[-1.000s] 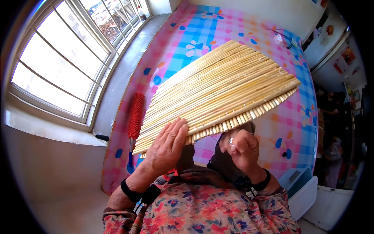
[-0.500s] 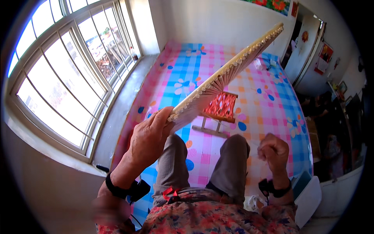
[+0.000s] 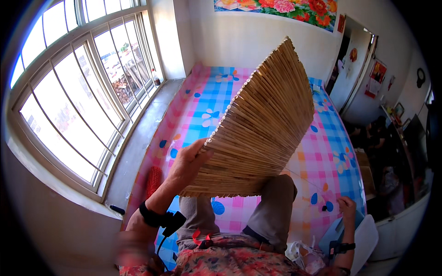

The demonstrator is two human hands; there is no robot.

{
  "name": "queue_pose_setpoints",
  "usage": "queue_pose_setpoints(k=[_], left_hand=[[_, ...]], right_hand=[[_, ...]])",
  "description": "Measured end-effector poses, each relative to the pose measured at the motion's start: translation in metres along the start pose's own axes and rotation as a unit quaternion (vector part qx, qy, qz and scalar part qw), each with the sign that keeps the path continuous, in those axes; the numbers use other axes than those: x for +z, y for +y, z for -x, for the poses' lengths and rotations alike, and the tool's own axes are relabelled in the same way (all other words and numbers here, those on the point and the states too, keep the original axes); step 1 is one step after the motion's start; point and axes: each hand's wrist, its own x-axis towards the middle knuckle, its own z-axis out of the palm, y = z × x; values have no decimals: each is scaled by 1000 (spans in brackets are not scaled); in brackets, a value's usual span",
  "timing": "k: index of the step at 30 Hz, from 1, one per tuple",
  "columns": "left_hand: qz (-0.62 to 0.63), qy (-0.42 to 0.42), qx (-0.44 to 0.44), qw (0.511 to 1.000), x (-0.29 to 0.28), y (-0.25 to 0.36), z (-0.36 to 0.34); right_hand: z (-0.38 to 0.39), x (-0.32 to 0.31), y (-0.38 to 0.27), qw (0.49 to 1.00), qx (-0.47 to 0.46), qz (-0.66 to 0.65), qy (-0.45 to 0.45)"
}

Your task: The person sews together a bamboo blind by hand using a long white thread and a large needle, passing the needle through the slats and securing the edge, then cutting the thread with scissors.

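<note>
My left hand (image 3: 188,163) grips the left edge of a stalk mat (image 3: 262,119), thumb on its face. Many thin tan stalks lie side by side in it, their pale cut ends lining the upper edge. It stands tilted over my knees, its broad face toward me. Off to the right, my right hand (image 3: 347,207) is raised with its fingers pinched together. A faint thread (image 3: 304,178) runs from the mat's lower right side toward those fingers. Whether a needle is there is too small to tell.
Under me spreads a checked, flowered sheet (image 3: 216,89). A red woven thing (image 3: 154,181) lies beside my left forearm, along the window sill (image 3: 152,119). Near my right wrist are a white plastic bag (image 3: 306,257) and a pale bin (image 3: 363,234). A barred window (image 3: 73,106) fills the left.
The mat has turned from nearly edge-on to show its broad face, and it now covers the red woven stool. My right hand has moved out to the right and down.
</note>
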Motion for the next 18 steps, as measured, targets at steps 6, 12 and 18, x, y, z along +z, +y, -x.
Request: queue_pose_setpoints(k=[6, 12, 18], left_hand=[[34, 11, -34, 999, -6, -27, 9], [11, 22, -51, 998, -8, -37, 14], [42, 34, -55, 997, -8, -47, 22]], right_hand=[[2, -46, 66, 997, 5, 68, 27], [2, -85, 85, 992, 21, 73, 99], [-15, -116, 77, 994, 20, 44, 94]])
